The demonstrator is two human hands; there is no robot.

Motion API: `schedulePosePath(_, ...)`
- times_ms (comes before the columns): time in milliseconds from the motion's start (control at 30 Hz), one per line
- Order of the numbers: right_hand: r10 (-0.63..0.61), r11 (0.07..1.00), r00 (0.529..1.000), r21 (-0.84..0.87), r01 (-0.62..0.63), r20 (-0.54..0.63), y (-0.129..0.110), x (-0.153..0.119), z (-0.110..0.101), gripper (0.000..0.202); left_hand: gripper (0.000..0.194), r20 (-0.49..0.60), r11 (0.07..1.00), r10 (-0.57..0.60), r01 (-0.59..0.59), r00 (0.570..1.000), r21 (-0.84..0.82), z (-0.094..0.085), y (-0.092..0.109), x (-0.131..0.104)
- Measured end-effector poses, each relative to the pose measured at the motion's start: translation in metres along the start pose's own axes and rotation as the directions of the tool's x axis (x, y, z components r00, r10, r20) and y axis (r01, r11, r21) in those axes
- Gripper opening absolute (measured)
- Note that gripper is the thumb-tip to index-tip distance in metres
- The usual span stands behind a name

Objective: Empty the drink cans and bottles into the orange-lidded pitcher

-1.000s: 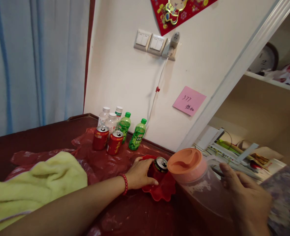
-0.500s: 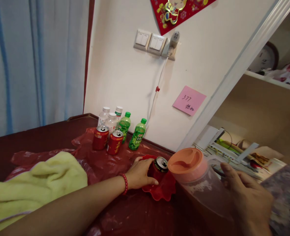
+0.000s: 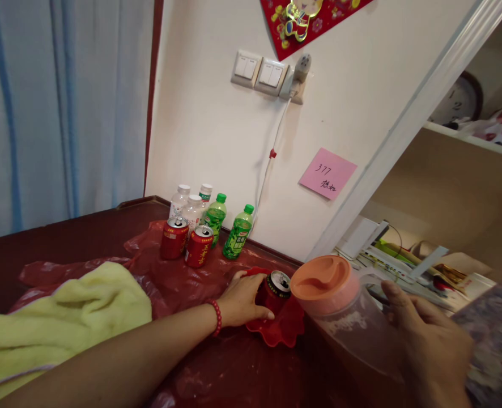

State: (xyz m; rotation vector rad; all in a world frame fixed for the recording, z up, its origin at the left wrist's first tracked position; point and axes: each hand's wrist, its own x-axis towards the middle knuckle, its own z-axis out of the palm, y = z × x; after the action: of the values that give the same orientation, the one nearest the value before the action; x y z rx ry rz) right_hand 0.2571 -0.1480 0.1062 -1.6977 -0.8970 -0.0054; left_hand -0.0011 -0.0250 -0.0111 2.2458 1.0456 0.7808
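Note:
My left hand (image 3: 243,300), with a red bead bracelet at the wrist, is closed around a red drink can (image 3: 273,297). The can stands opened in a red wavy-edged dish (image 3: 281,334). In my right hand (image 3: 433,334) is the handle of a clear plastic pitcher (image 3: 357,334) with an orange lid (image 3: 325,281). The pitcher is tilted, its lid close beside the can's top. Whether liquid flows between them I cannot tell.
Two red cans (image 3: 199,247), several white-capped bottles (image 3: 179,199) and two green bottles (image 3: 237,233) stand on a red plastic sheet (image 3: 149,243) near the wall. A yellow towel (image 3: 102,300) lies at left. Cluttered shelves (image 3: 404,266) are at right.

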Motion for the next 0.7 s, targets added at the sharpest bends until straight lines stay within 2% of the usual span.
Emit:
schedulePosePath(433,-0.020,1.000,1.000,-0.021,0.020,0.003,-0.0006,0.0005,-0.0009,0.059,0.079,-0.006,1.000,0.019,-0.019,1.000,0.009,0.0000,-0.0016,-0.0002)
schedulePosePath(700,-0.040,0.999,0.999,-0.030,0.041,0.010,0.0002,0.0011,-0.0011,0.059,0.084,0.017,0.999,-0.032,0.032,0.999,0.000,-0.0026,0.0046,-0.0005)
